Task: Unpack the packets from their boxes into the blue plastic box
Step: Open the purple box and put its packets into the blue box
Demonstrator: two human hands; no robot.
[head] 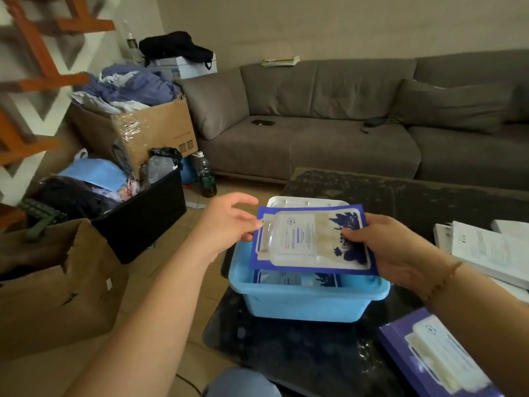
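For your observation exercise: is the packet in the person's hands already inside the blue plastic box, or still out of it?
Out. The packet is held flat above the blue plastic box, pinched by the right hand; another packet lies inside.

Dim soft indoor light, wide-angle edge warp, blur at corners, faint tabletop (300,353) glare.

I see a dark glossy worktop (300,353) filling lower right of frame. Blue plastic box (303,303) sits at centre; white boxes (492,253) at right edge; purple box (435,356) at lower right corner.
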